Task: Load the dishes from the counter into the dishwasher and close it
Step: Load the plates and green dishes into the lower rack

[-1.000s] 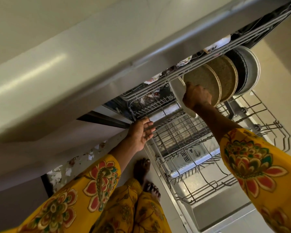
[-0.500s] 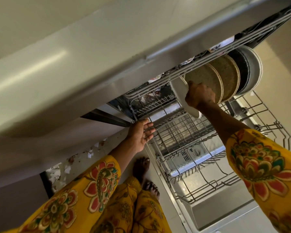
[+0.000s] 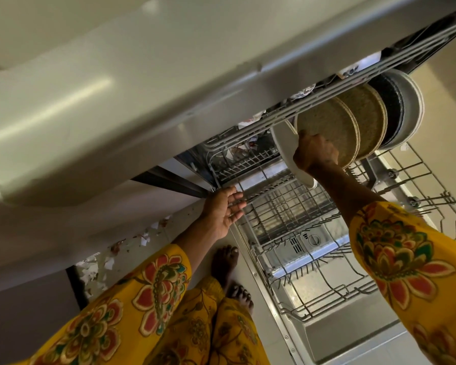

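While bent over the open dishwasher (image 3: pixel 334 335), looking almost straight down past the counter (image 3: pixel 116 106), which overhangs and fills the upper left. Lower rack (image 3: pixel 313 227) pulled out over the dropped door, wire tines running away from the counter toward the near edge of the door. Upper rack (image 3: pixel 287 119) just under the counter's lip, only its rim wires and a few patterned dishes showing; what those dishes are, cannot tell. Four plates on edge in the lower rack at the end nearest the counter, faces turned toward the open end of the rack, rims up and down: white deep plate (image 3: pixel 406 109) farthest out, then a dark one (image 3: pixel 388 106), then two speckled tan plates (image 3: pixel 332 133), close-packed and overlapping. White plate (image 3: pixel 287 151) next in line, on edge too but tilted, long axis slanting from the counter's lip down into the tines, lower rim among the wires. Right hand (image 3: pixel 316 154) curled round that plate's rim, thumb on the near face, knuckles against the nearest tan plate. Left hand (image 3: pixel 224 212) palm up, fingers straight and loose, fingertips touching the rack's corner below the counter, gripping nothing. Yellow flowered sleeves and bare feet (image 3: pixel 229 275) beside the door.
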Available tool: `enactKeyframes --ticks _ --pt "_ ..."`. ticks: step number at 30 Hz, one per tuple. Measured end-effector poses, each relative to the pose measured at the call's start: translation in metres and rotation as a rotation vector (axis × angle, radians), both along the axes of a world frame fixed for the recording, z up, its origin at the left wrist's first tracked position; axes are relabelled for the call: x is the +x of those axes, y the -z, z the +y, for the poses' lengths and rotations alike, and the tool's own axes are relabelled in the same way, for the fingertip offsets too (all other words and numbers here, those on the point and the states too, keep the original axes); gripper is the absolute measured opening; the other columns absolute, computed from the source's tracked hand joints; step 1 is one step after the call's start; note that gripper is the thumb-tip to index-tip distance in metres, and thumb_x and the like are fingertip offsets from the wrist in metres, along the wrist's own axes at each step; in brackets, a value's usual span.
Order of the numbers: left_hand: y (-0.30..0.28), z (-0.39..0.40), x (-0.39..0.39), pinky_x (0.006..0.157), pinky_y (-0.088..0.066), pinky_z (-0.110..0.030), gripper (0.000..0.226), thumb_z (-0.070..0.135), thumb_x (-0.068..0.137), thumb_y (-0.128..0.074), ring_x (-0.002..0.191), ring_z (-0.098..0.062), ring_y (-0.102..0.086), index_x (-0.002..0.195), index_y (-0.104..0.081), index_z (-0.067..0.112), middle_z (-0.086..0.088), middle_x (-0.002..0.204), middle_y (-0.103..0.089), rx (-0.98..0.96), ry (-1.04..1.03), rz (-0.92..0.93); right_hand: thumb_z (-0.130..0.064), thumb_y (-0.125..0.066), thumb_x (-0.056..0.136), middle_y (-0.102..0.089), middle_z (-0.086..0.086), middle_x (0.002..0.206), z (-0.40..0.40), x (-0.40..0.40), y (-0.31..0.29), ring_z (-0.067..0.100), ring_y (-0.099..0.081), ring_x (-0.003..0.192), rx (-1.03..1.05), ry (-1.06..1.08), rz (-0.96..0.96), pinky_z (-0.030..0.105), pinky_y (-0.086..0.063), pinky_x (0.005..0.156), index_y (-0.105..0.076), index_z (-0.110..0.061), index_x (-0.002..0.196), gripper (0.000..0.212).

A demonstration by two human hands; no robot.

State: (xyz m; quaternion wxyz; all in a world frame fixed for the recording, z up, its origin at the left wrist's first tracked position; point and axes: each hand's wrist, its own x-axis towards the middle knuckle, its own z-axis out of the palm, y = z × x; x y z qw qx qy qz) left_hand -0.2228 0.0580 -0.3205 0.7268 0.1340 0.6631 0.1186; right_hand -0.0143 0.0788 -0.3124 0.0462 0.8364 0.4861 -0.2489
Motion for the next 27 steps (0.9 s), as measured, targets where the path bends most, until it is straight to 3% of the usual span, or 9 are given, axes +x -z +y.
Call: enactKeyframes --ticks 12,17,22,27 --pt "0.002 0.0 -0.001 0.079 -0.047 -0.03 0.016 0.022 0.095 -0.051 0.081 -0.016 -0.061 0.087 -0.062 0.014 -0.001 0.084 -0.065 0.017 -0.011 -0.02 -0.013 -0.045 0.097 -0.058 0.022 0.118 -0.01 -0.01 0.041 0.04 -0.059 0.105 -0.086 -0.015 -0.017 0.049 -0.049 0.082 -0.035 -0.012 0.133 0.038" --pt "-0.004 0.001 0.001 0.076 -0.046 -0.028 0.013 0.022 0.096 -0.049 0.082 -0.013 -0.061 0.093 -0.061 0.018 0.001 0.092 -0.065 0.032 -0.019 -0.042 -0.033 -0.041 0.1 -0.057 0.02 0.124 -0.019 -0.012 0.043 0.037 -0.057 0.11 -0.144 0.036 0.066 0.046 -0.047 0.086 -0.036 -0.011 0.135 0.042" --pt "-0.018 -0.001 0.003 0.075 -0.046 -0.026 0.02 0.021 0.098 -0.047 0.086 -0.011 -0.059 0.112 -0.059 0.015 0.003 0.103 -0.064 0.045 -0.014 -0.073 -0.035 -0.037 0.1 -0.058 0.02 0.119 -0.036 -0.018 0.031 0.036 -0.059 0.105 -0.128 0.043 0.107 0.049 -0.05 0.088 -0.04 -0.009 0.129 0.039" --pt "-0.039 -0.005 0.004 0.077 -0.045 -0.024 0.014 0.024 0.097 -0.049 0.089 -0.009 -0.058 0.09 -0.061 0.021 0.005 0.097 -0.062 0.045 -0.016 -0.07 -0.028 -0.038 0.1 -0.057 0.022 0.122 -0.052 -0.032 0.006 0.036 -0.059 0.107 -0.085 0.046 0.144 0.048 -0.051 0.089 -0.046 -0.006 0.129 0.037"
